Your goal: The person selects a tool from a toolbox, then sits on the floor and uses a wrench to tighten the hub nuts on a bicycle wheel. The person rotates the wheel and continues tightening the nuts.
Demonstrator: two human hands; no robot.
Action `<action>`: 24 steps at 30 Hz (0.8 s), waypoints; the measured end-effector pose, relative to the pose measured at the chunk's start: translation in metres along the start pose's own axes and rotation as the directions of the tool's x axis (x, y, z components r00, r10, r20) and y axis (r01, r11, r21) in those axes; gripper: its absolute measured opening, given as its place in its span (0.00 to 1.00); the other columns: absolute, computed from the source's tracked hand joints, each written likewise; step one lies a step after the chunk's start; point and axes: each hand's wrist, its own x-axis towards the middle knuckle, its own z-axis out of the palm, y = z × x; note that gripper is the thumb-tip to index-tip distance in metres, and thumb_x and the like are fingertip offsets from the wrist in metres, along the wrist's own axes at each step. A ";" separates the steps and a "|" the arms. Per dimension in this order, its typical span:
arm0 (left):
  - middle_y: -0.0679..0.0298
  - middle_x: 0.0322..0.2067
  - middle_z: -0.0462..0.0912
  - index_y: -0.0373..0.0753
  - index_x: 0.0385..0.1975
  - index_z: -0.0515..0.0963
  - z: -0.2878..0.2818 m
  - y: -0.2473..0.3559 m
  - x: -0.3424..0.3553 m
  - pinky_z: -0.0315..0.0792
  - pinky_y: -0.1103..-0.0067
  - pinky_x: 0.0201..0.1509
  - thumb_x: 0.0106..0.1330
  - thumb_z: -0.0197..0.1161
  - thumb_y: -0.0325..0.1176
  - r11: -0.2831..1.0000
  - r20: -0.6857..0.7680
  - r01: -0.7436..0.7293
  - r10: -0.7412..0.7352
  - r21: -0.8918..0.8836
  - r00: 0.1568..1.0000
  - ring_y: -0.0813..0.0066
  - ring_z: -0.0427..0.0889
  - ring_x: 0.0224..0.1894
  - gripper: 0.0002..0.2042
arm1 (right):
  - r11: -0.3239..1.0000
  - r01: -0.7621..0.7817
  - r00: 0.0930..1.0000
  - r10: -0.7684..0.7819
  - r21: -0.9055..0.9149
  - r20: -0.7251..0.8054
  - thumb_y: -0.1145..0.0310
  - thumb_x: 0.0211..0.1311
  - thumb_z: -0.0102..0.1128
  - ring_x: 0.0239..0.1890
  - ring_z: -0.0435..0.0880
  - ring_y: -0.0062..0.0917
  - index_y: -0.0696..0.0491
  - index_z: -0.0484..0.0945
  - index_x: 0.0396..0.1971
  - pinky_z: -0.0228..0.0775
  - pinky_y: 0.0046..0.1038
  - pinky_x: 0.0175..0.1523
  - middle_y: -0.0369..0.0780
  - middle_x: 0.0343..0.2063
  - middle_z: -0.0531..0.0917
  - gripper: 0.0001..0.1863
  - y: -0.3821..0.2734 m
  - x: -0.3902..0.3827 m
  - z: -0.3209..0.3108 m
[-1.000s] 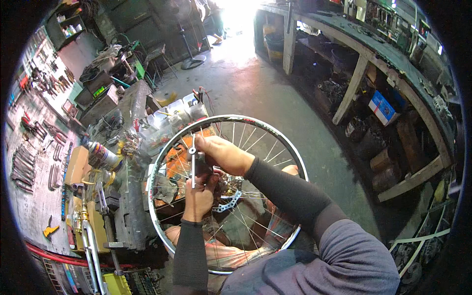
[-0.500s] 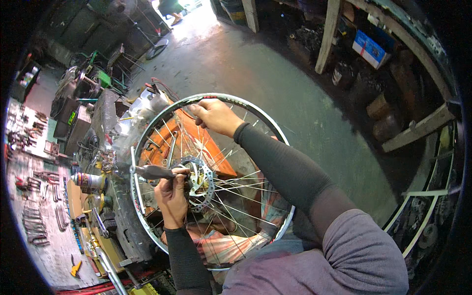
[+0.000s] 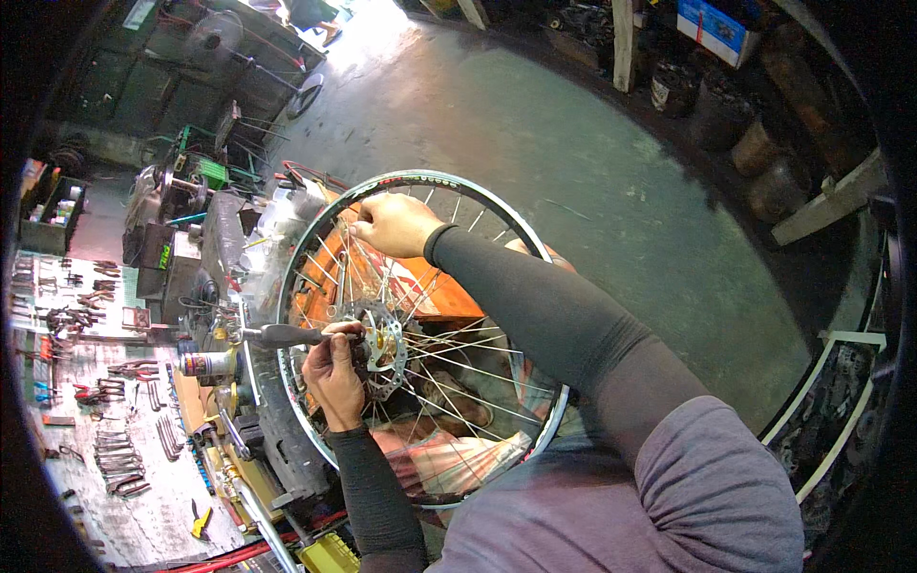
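A bicycle wheel (image 3: 557,406) with a pale rim, thin spokes and a perforated disc brake rotor (image 3: 387,377) is held in front of me, its open side facing up. At its far upper part my right hand (image 3: 396,225) is curled just inside the rim, over the spokes; whatever its fingers pinch is hidden. Beside the hub, my left hand (image 3: 336,377) has thumb and fingers closed at the end of a dark tapered bar (image 3: 287,335), which points left across the rim. The hub's axle end is largely covered by those fingers.
An orange box-like piece (image 3: 454,304) lies beneath the wheel. On the left, a worn board (image 3: 72,468) bears pliers, wrenches and yellow-handled cutters (image 3: 201,520). A can (image 3: 207,364) stands beside the bench. A fan (image 3: 214,38) is at the back; wooden posts and a blue box (image 3: 712,31) line the right.
The view has shifted, so the wheel appears slightly farther right. My right hand has moved a little left and inward from the rim. My left hand stays at the hub.
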 end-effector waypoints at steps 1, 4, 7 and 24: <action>0.62 0.43 0.90 0.29 0.44 0.86 -0.001 -0.002 0.001 0.74 0.76 0.59 0.81 0.65 0.38 1.000 -0.001 -0.004 0.004 -0.005 1.000 0.75 0.84 0.48 0.14 | 1.000 0.006 1.000 -0.007 -0.005 -0.008 0.49 0.71 0.62 0.48 0.90 0.46 0.54 0.89 0.44 0.79 0.46 0.57 0.50 0.42 0.91 0.22 0.000 0.000 0.000; 0.62 0.43 0.90 0.30 0.45 0.87 -0.001 -0.005 -0.002 0.74 0.76 0.59 0.81 0.65 0.38 0.999 -0.015 -0.024 0.024 0.023 1.000 0.75 0.84 0.48 0.14 | 1.000 0.007 1.000 -0.007 -0.008 -0.002 0.48 0.72 0.62 0.48 0.90 0.46 0.55 0.89 0.44 0.79 0.46 0.57 0.51 0.42 0.91 0.23 0.000 -0.002 0.001; 0.62 0.43 0.90 0.30 0.44 0.87 0.000 -0.005 0.000 0.75 0.75 0.59 0.81 0.65 0.37 0.999 -0.009 -0.022 0.022 0.023 1.000 0.75 0.84 0.48 0.14 | 1.000 0.012 0.999 -0.013 -0.027 -0.035 0.49 0.72 0.62 0.49 0.90 0.46 0.55 0.88 0.45 0.79 0.45 0.57 0.51 0.42 0.91 0.22 0.005 0.001 0.003; 0.62 0.37 0.90 0.29 0.40 0.85 0.005 0.000 -0.004 0.78 0.79 0.49 0.80 0.67 0.34 0.998 -0.073 -0.009 0.013 0.064 0.997 0.77 0.85 0.40 0.11 | 0.751 0.565 0.822 -0.548 0.341 -0.155 0.70 0.73 0.62 0.46 0.90 0.32 0.56 0.76 0.65 0.82 0.35 0.56 0.46 0.43 0.88 0.22 -0.086 -0.044 -0.003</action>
